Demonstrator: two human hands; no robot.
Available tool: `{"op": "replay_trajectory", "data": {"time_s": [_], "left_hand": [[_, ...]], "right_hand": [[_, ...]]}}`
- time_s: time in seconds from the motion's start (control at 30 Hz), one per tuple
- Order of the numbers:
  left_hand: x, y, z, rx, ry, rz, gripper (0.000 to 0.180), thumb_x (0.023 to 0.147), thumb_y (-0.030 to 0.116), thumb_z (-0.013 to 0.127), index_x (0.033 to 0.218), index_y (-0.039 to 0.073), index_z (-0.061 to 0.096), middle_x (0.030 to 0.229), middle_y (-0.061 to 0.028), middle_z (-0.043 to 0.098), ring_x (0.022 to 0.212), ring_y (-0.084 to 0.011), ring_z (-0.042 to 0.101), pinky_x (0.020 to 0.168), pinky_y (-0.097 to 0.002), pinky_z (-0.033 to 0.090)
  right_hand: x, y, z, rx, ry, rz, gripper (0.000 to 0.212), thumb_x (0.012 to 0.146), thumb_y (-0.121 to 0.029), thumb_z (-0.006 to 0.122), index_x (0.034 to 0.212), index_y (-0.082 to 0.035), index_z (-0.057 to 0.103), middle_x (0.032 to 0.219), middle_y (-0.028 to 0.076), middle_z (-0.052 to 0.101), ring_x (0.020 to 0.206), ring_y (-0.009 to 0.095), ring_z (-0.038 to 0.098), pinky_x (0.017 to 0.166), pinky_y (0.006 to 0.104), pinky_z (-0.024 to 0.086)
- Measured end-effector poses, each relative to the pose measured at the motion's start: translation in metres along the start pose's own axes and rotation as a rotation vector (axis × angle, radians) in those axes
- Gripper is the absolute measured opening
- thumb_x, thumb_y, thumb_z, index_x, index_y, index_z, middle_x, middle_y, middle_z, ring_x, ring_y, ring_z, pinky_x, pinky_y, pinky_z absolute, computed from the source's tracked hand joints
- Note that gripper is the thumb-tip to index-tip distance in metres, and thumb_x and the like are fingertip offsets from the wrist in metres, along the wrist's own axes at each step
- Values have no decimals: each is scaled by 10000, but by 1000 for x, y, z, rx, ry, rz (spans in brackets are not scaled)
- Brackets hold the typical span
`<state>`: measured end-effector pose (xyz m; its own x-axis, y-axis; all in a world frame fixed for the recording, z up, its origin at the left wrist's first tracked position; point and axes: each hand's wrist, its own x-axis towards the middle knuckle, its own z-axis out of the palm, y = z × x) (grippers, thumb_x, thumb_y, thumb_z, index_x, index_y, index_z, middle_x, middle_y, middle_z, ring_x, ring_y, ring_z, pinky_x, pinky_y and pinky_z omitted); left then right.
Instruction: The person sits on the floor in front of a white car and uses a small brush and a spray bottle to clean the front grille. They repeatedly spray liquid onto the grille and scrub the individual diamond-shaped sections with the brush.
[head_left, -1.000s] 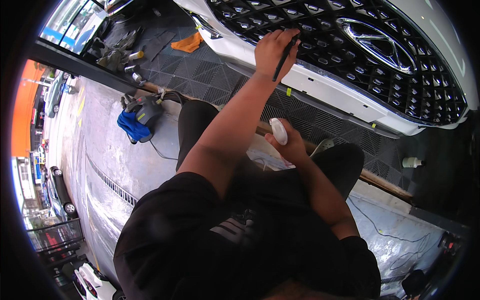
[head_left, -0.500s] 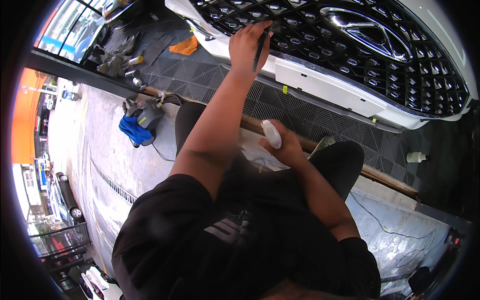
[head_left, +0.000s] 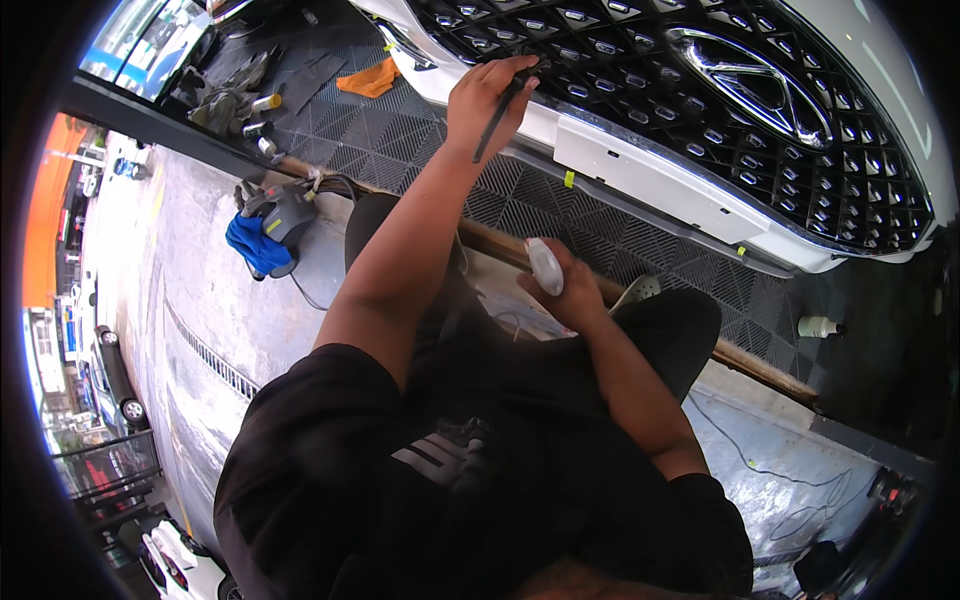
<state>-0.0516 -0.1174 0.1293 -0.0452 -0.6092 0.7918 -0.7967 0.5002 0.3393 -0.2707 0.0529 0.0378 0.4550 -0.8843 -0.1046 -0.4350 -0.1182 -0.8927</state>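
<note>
1. The left hand (head_left: pixel 487 105) grips one slim black tool (head_left: pixel 491 128), fingertips at the lower left of the black-and-chrome grille (head_left: pixel 645 75); the fingers hide the tool's working end, so I cannot tell whether it touches.
2. The right hand (head_left: pixel 577 295) is curled around one white, rounded bottle-like object (head_left: pixel 545 266), well below the bumper (head_left: pixel 640 172); the fingers partly hide it.
3. The left hand blocks a corner of the grille, and its forearm crosses the view of the dark tiled floor (head_left: pixel 395 150).
4. Three yellow-green tape tabs (head_left: pixel 570 179) show along the bumper; one chrome emblem (head_left: pixel 755 88) sits on the grille.
5. One orange cloth (head_left: pixel 368 78) lies near the bumper's left end, with three small containers (head_left: pixel 267 102) farther left beside a grey heap of cloth (head_left: pixel 228 103).
6. One grey machine (head_left: pixel 290 214) stands left of the legs, one blue cloth (head_left: pixel 254 245) draped over it.
7. One white bottle (head_left: pixel 817 327) lies at right; a dark cable (head_left: pixel 745 462) trails across the concrete.
</note>
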Motion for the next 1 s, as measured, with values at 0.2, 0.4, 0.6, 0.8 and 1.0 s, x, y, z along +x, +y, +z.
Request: {"op": "replay_trajectory", "data": {"time_s": [0.2,0.4,0.6,0.8,1.0], "left_hand": [[19,10,31,33,153,-76,213,927,159,780,1113,82,712,885,-109,772,848,-337,741,768,-428,583],[1,26,32,-65,74,-110,189,927,149,774,1070,82,671,840,-112,758,840,-361,743,741,-444,586],[14,21,40,-6,58,-23,214,938,120,755,1054,79,579,884,-123,758,829,-385,736,700,-469,577],[19,9,45,-36,57,0,234,938,99,757,1110,96,598,875,-115,747,845,-370,737,731,-464,579],[24,18,40,-88,54,-50,201,944,138,761,1084,85,626,865,-123,742,860,-380,730,753,-471,579]], "right_hand": [[3,-4,6,76,-31,-49,613,869,-296,867,1372,-77,594,1144,195,728,1100,399,712,937,467,561],[2,1,7,33,36,-125,555,888,-237,851,1364,-84,610,1017,153,737,946,288,757,852,405,579],[0,2,5,58,-16,-36,573,879,-265,854,1364,-93,603,1094,178,730,1033,363,725,902,443,562],[0,-9,1,67,-38,-20,591,869,-277,862,1362,-91,595,1130,191,728,1080,406,710,932,466,557],[1,0,8,31,75,-171,541,864,-225,864,1331,-104,619,991,146,738,921,320,755,834,422,581]]}}
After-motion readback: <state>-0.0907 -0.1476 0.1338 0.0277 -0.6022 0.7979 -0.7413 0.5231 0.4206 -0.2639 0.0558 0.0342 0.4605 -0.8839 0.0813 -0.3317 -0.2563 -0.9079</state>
